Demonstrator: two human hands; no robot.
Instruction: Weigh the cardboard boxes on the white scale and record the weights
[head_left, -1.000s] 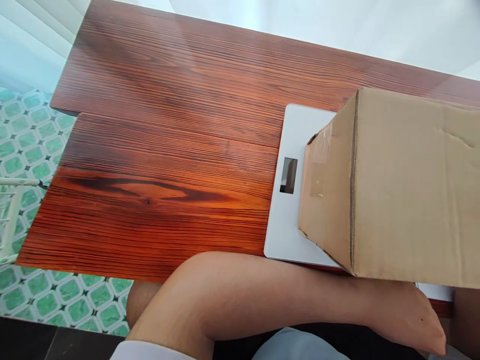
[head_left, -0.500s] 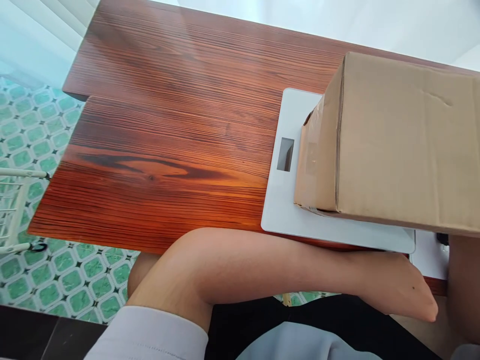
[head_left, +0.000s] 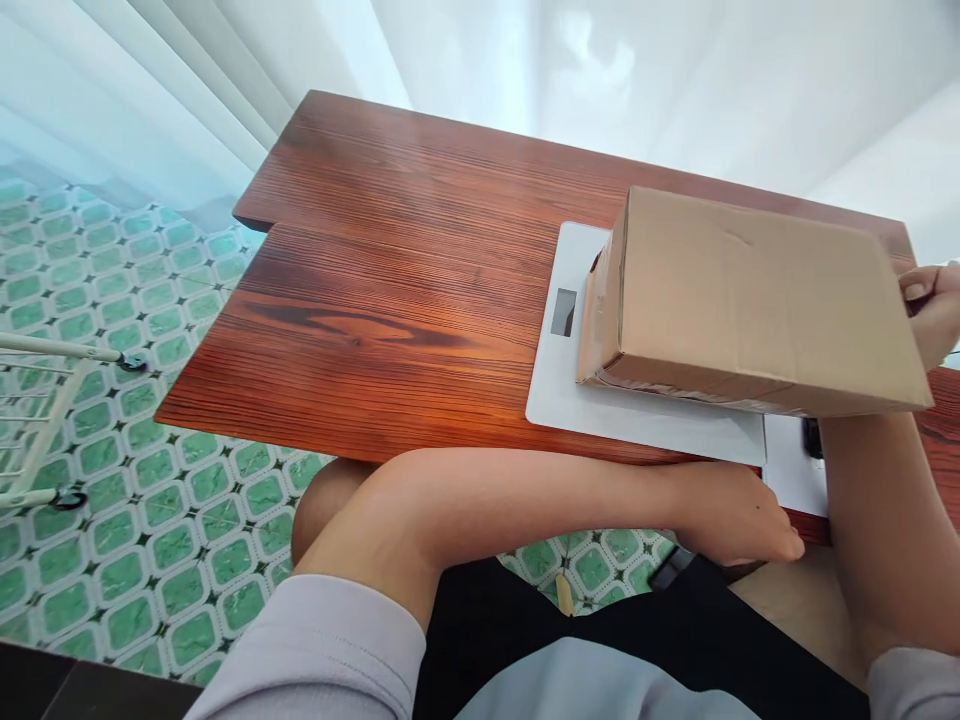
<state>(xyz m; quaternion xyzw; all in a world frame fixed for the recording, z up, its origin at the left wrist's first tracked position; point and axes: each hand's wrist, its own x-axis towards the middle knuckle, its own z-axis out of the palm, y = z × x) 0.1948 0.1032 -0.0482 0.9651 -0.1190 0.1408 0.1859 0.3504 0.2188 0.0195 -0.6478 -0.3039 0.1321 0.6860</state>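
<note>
A closed brown cardboard box rests on a white digital scale, its right part jutting past the scale. The scale's small display lies uncovered left of the box. My left hand is closed, knuckles bent, just in front of the table's near edge; its fingers are mostly hidden underneath. At the right frame edge, beyond the box's right end, my right hand has curled fingers around something dark, too little of it visible to name. Part of my right forearm is hidden behind the box.
The box and scale stand on a reddish-brown wooden table with a stepped left edge. A white sheet-like surface and a small black object lie right of the scale. A white wheeled rack stands left. White curtains hang behind.
The view has shifted, so more of the table, curtain and floor shows. My right hand and the box's right end have come into view. The box stays on the scale.
</note>
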